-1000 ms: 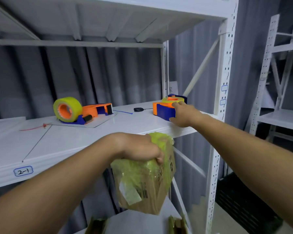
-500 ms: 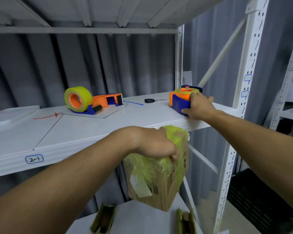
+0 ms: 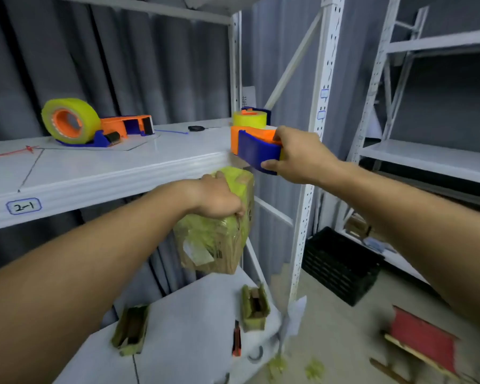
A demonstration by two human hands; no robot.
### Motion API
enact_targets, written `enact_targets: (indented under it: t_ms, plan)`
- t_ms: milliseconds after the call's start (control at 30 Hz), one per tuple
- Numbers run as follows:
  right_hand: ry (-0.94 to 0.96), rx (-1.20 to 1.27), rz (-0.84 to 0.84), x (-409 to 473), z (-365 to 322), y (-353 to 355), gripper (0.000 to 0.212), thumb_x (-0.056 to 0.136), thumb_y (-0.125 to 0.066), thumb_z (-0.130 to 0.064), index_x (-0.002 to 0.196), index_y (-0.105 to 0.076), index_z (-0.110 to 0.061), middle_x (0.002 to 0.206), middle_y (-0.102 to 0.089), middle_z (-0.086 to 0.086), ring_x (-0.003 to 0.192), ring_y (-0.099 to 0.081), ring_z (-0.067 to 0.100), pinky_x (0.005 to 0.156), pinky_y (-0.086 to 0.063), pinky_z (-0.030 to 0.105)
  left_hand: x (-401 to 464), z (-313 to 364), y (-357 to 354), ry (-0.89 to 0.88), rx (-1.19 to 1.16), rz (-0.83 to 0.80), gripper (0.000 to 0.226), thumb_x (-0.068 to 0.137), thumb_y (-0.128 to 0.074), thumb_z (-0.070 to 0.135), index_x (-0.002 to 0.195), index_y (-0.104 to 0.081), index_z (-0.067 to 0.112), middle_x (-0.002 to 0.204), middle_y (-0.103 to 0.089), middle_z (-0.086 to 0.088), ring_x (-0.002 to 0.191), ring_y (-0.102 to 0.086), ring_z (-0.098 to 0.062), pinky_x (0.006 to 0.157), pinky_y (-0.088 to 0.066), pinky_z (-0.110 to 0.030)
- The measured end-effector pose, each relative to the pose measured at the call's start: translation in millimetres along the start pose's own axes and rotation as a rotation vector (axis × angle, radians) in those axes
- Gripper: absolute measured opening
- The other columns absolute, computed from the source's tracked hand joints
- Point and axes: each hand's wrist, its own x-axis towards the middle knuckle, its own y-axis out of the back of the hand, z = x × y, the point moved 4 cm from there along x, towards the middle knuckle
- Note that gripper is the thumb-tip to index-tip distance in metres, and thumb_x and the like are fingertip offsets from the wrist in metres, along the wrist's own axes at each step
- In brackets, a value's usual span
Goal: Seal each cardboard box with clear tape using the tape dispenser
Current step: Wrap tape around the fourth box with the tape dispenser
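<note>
My left hand (image 3: pixel 219 196) grips the top of a small cardboard box (image 3: pixel 215 236) wrapped in yellow-green tape, holding it in the air below the upper shelf's front edge. My right hand (image 3: pixel 297 156) is closed on the blue and orange tape dispenser (image 3: pixel 257 145), which carries a yellow tape roll and sits just off the right end of the shelf (image 3: pixel 108 176), above the box. A second orange and blue dispenser (image 3: pixel 94 126) with a big yellow roll rests on the shelf at the back left.
Two small open taped boxes (image 3: pixel 130 329) (image 3: pixel 255 307) and an orange cutter (image 3: pixel 236 340) lie on the lower shelf. A white shelf upright (image 3: pixel 312 162) stands just right of the dispenser. A black crate (image 3: pixel 341 266) and a red object (image 3: pixel 424 339) are on the floor.
My right hand has lifted the dispenser off the shelf and drawn it towards me, past the shelf edge. The box in my left hand has risen closer to the shelf edge.
</note>
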Motion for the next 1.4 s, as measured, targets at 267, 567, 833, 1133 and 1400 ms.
enact_targets:
  t_ms: [267,567,833,1133,1400]
  plan:
    - [-0.051,-0.126,-0.127,-137,-27,-30,0.038,0.089,-0.068,-0.046,0.107,-0.05,-0.017,0.096,-0.057,0.0,0.088,-0.052,0.028,0.085,-0.034,0.04,-43,-25,-81,-0.033,-0.01,-0.152,0.087,0.083,-0.067,0.051,0.15,-0.033,0.007,0.147,-0.044,-0.012,0.125,-0.051,-0.03,0.104,-0.046,-0.04]
    - [0.009,-0.076,-0.322,-173,-44,-144,0.033,0.088,-0.068,-0.045,0.101,-0.049,-0.021,0.098,-0.059,-0.003,0.088,-0.055,0.025,0.083,-0.03,0.035,-19,-118,-202,0.131,-0.044,-0.302,0.12,0.071,-0.061,0.06,0.16,0.006,0.016,0.168,0.005,-0.009,0.151,-0.018,-0.038,0.118,-0.029,-0.05]
    - [0.096,0.184,-0.429,-148,-66,-309,0.031,0.085,-0.072,-0.044,0.098,-0.048,-0.028,0.092,-0.051,-0.012,0.096,-0.048,0.024,0.088,-0.038,0.035,10,-234,-310,0.337,-0.147,-0.207,0.101,0.086,-0.06,0.055,0.154,0.0,0.012,0.162,-0.008,-0.008,0.143,-0.022,-0.041,0.11,-0.035,-0.047]
    - [0.211,0.335,-0.495,-172,-81,-527,0.036,0.083,-0.075,-0.046,0.103,-0.05,-0.028,0.103,-0.061,-0.003,0.126,-0.036,0.022,0.09,-0.045,0.038,40,-358,-482,0.591,-0.221,0.046,0.102,0.076,-0.077,0.053,0.147,-0.017,0.01,0.139,-0.025,-0.012,0.119,-0.044,-0.036,0.097,-0.048,-0.051]
    - [0.287,0.3,-0.479,-217,-93,-694,0.036,0.081,-0.077,-0.04,0.104,-0.055,-0.023,0.096,-0.065,-0.004,0.09,-0.057,0.024,0.074,-0.047,0.036,97,-431,-627,0.525,-0.16,0.209,0.096,0.076,-0.077,0.051,0.142,-0.023,0.008,0.139,-0.029,-0.013,0.114,-0.048,-0.035,0.095,-0.049,-0.048]
